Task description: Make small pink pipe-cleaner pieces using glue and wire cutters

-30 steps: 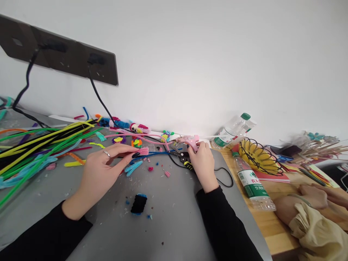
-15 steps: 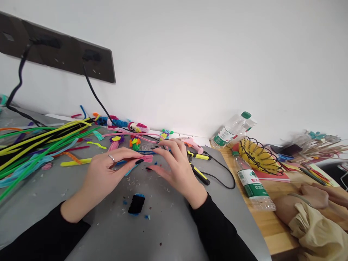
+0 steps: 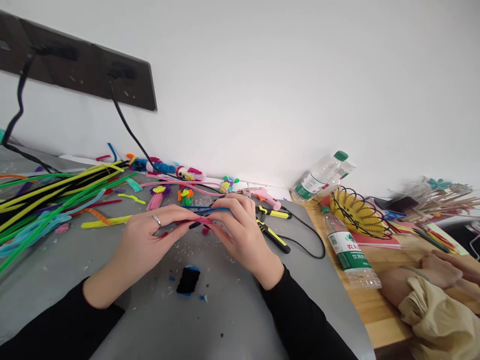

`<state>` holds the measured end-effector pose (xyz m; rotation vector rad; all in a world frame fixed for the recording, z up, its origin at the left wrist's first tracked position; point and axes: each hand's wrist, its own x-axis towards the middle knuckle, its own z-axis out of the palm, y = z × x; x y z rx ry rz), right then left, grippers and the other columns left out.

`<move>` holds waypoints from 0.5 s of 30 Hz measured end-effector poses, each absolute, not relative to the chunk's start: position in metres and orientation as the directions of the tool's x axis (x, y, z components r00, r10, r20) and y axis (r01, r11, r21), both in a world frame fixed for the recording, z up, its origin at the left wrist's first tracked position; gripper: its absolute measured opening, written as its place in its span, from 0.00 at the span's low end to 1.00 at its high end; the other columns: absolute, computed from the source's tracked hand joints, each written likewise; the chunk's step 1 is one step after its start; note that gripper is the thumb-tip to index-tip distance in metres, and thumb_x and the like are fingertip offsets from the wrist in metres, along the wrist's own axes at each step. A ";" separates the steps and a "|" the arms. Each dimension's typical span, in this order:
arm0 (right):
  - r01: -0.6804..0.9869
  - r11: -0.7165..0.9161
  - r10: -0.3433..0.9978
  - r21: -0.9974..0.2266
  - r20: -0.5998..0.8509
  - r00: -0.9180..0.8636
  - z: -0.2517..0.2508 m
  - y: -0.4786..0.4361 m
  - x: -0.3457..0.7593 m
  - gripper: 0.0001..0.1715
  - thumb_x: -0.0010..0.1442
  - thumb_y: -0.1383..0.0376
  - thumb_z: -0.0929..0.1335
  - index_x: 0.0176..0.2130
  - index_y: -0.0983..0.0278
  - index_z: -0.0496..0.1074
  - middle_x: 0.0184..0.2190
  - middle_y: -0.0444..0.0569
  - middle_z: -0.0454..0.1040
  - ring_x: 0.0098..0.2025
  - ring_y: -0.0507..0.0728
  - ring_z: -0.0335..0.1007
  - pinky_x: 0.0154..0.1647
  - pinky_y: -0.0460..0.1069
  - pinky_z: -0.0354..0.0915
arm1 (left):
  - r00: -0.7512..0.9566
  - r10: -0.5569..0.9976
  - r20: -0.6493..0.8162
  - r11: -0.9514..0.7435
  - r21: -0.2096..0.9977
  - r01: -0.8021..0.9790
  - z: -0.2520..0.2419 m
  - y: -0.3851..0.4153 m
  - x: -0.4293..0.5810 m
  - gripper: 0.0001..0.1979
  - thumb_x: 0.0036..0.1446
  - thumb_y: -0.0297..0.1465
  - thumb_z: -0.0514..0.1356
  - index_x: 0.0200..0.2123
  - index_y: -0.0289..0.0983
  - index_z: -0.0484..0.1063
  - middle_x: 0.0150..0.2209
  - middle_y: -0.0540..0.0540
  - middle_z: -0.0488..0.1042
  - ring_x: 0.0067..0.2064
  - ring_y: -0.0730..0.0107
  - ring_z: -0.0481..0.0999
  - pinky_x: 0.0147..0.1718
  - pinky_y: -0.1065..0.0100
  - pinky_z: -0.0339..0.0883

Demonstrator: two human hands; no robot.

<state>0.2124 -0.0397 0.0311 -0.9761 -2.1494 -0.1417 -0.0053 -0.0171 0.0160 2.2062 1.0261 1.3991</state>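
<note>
My left hand (image 3: 150, 237) and my right hand (image 3: 243, 232) meet over the grey table (image 3: 112, 310), fingertips pinched together on a small pink pipe-cleaner piece (image 3: 204, 220). A blue pipe cleaner (image 3: 204, 209) runs just above the fingers. My left hand wears a ring. A black fuzzy roll with a blue edge (image 3: 188, 280) lies on the table below the hands. The pink glue gun (image 3: 262, 194) rests behind my right hand, and yellow-handled pliers (image 3: 273, 235) lie to its right.
Long yellow, green and blue pipe cleaners (image 3: 48, 200) fan across the left. Small colourful pipe-cleaner figures (image 3: 180, 175) line the wall. Black cables hang from a wall socket strip (image 3: 86, 80). Two water bottles (image 3: 345, 250), a wire basket (image 3: 356, 212) and another person's arms (image 3: 431, 285) occupy the wooden table at right.
My right hand let go of the glue gun and pliers, swung left and closed on the pink piece held by my left hand. The pliers now lie on the table.
</note>
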 end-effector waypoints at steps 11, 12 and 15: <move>0.692 0.691 0.616 -0.207 0.670 -0.415 0.033 -0.040 0.213 0.06 0.73 0.66 0.67 0.45 0.61 0.76 0.48 0.54 0.79 0.57 0.61 0.68 0.57 0.57 0.65 | 0.285 0.644 0.710 -0.748 0.505 0.432 0.006 -0.012 -0.008 0.07 0.66 0.32 0.63 0.44 0.48 0.79 0.43 0.51 0.85 0.43 0.60 0.86 0.41 0.62 0.82; 0.692 0.691 0.618 -0.208 0.667 -0.417 0.033 -0.040 0.213 0.06 0.73 0.66 0.67 0.45 0.61 0.76 0.48 0.54 0.79 0.57 0.61 0.68 0.57 0.57 0.65 | 0.289 0.633 0.718 -0.756 0.493 0.431 0.006 -0.012 -0.008 0.07 0.66 0.32 0.63 0.44 0.48 0.79 0.43 0.51 0.85 0.42 0.60 0.86 0.41 0.61 0.82; 0.686 0.696 0.618 -0.211 0.662 -0.424 0.033 -0.040 0.213 0.06 0.73 0.66 0.67 0.45 0.61 0.76 0.48 0.54 0.78 0.57 0.60 0.68 0.57 0.58 0.66 | 0.302 0.611 0.732 -0.773 0.467 0.430 0.006 -0.011 -0.007 0.08 0.66 0.30 0.62 0.44 0.48 0.79 0.42 0.51 0.85 0.42 0.61 0.86 0.42 0.62 0.82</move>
